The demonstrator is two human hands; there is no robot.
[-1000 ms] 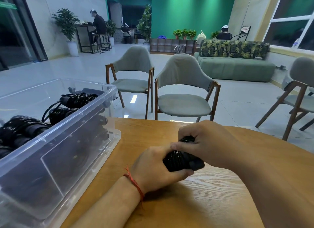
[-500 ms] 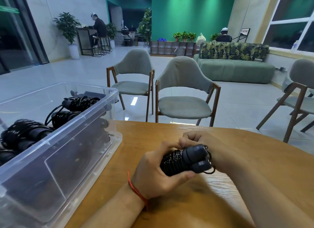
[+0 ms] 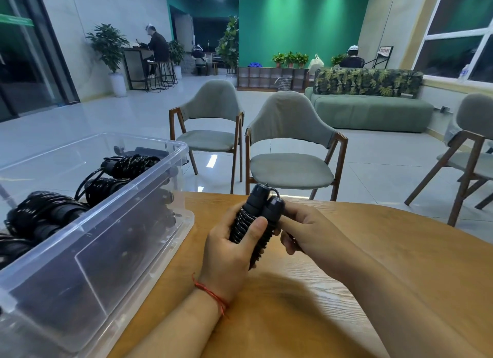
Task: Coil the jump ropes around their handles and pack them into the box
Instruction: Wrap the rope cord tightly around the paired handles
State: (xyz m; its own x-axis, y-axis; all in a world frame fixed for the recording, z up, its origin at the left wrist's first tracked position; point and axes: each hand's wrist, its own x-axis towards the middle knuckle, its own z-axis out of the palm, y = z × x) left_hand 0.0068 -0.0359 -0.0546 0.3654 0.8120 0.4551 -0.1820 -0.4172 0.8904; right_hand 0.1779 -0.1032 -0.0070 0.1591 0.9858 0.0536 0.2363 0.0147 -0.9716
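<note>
While the left hand [image 3: 229,248] grips the jump rope [image 3: 256,215] with its thumb laid across the front of the black coils and its fingers curled round behind, the bundle stands nearly upright just to the right of the box [image 3: 106,211], its two handle caps side by side at the top. That forearm comes up from the lower edge of the view, to the right of the box's near corner, with a red string [image 3: 210,295] round the wrist.

The right hand [image 3: 306,229] reaches in from further right of the box. Its fingers are curled, with the thumb and forefinger tips pressed against the right side of the bundle just below the caps (whether they pinch a loose end of cord I cannot tell).

Both hands are over the wooden table [image 3: 346,291], on which the box stands. Whether the bundle's lower end touches the wood is hidden by the left palm.

Inside the clear box lie other coiled ropes [image 3: 42,216], black and piled together. Beyond its far right corner stand two grey chairs [image 3: 290,144].
</note>
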